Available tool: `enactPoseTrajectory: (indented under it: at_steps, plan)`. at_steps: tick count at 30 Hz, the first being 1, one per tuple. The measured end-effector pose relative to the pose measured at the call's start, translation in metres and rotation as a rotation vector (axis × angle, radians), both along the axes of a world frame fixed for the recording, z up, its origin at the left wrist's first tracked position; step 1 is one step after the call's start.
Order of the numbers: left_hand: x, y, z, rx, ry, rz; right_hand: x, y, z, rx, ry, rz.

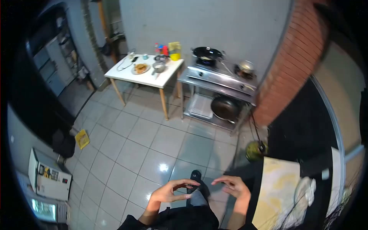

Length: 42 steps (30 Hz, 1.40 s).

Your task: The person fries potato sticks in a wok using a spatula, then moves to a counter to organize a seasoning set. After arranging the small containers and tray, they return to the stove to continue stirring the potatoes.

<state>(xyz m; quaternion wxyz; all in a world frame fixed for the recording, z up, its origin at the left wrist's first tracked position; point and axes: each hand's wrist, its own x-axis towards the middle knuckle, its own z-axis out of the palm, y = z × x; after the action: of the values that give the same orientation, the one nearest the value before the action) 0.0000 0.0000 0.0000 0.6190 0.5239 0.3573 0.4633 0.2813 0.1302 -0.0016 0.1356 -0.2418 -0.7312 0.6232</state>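
Note:
My left hand hovers in front of my body, thumb and fingers apart, with nothing between them. Facing it, my right hand is raised with curved fingers, also holding nothing. A gap separates the two hands, and below it show a dark shoe and the tiled floor. Closest to the right hand is a stained pale board on a black surface, with a crumpled white cloth on it. Neither hand touches anything.
Ahead, a white table bears a plate of food, a pot and a yellow container. Beside it, a metal stove stand carries a black wok and a small pot. A large pan sits underneath.

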Motion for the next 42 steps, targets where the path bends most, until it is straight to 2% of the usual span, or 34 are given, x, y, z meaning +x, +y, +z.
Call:
enactPoseTrajectory:
  at_steps: [2,3,4,5,6,7,8,9,10,11,13,14,15,17,18,21,23,26,27,28,31,33,35,36,39,40,42]
  plan:
    - [-0.004,0.008,-0.012,-0.069,0.051,0.053,0.002,0.034,-0.007,-0.211,0.699,0.226]
    - [-0.032,0.053,-0.014,-0.15,0.15,0.157,-0.058,0.105,-0.039,-0.28,0.736,0.255]
    - [-0.04,0.079,-0.025,-0.217,0.286,0.262,-0.083,0.133,-0.077,-0.512,0.68,0.052]
    - [-0.051,0.111,-0.039,-0.281,0.531,0.358,-0.114,0.161,-0.108,-0.71,0.619,-0.159]
    - [-0.065,0.143,-0.057,-0.359,0.956,0.418,-0.148,0.192,-0.131,-0.876,0.573,-0.354]
    - [-0.07,0.168,-0.074,-0.481,1.344,0.392,-0.164,0.196,-0.146,-0.894,0.574,-0.341]
    - [-0.072,0.189,-0.083,-0.551,1.639,0.316,-0.173,0.203,-0.158,-0.461,0.28,-0.138]
    - [-0.077,0.2,-0.092,-0.453,1.802,0.218,-0.177,0.206,-0.169,-0.028,-0.021,0.054]
    - [-0.122,0.198,-0.15,0.189,1.746,-0.041,-0.184,0.218,-0.173,0.408,-0.322,0.244]
    - [-0.119,0.215,-0.132,0.192,1.744,-0.032,-0.192,0.234,-0.168,0.415,-0.325,0.246]
    - [-0.105,0.248,-0.077,-0.533,0.131,0.364,-0.198,0.261,-0.143,0.126,-0.125,0.002]
    - [-0.112,0.263,-0.075,-0.595,-0.023,0.397,-0.199,0.276,-0.129,0.188,-0.178,-0.068]
    - [-0.116,0.277,-0.081,-0.604,-0.026,0.38,-0.196,0.292,-0.133,0.179,-0.189,-0.081]
    - [-0.127,0.318,-0.094,-0.278,0.365,0.506,-0.19,0.338,-0.141,0.138,-0.179,-0.206]
    - [-0.131,0.338,-0.097,-0.184,0.349,0.55,-0.188,0.358,-0.14,0.131,-0.139,-0.241]
    - [-0.143,0.407,-0.091,-0.25,0.044,0.51,-0.191,0.417,-0.125,0.237,-0.063,-0.473]
    - [-0.155,0.452,-0.084,-0.214,0.057,0.462,-0.196,0.461,-0.124,0.271,-0.145,-0.536]
    - [-0.179,0.521,-0.087,-0.141,0.052,0.421,-0.212,0.533,-0.102,0.514,-0.11,-0.705]
    - [-0.191,0.545,-0.09,-0.116,0.039,0.426,-0.218,0.556,-0.098,0.509,-0.091,-0.756]
    - [-0.204,0.569,-0.094,-0.084,0.144,0.433,-0.224,0.578,-0.093,0.575,-0.113,-0.802]
    - [-0.236,0.631,-0.073,0.016,0.208,0.454,-0.246,0.649,-0.079,0.731,-0.152,-0.841]
    - [-0.249,0.656,-0.049,0.009,0.186,0.483,-0.255,0.689,-0.085,0.617,-0.256,-0.845]
    - [-0.262,0.674,-0.028,0.014,0.18,0.522,-0.263,0.726,-0.1,0.806,-0.32,-0.902]
    - [-0.267,0.679,-0.022,0.007,0.144,0.569,-0.264,0.745,-0.109,0.888,-0.51,-0.866]
    - [-0.286,0.692,-0.012,-0.016,0.147,0.658,-0.263,0.783,-0.132,0.979,-0.622,-0.865]
    - [-0.293,0.695,-0.012,-0.01,0.152,0.706,-0.264,0.788,-0.129,0.968,-0.619,-0.849]
    - [-0.307,0.701,-0.012,-0.025,0.191,0.789,-0.262,0.793,-0.123,0.829,-0.878,-0.791]
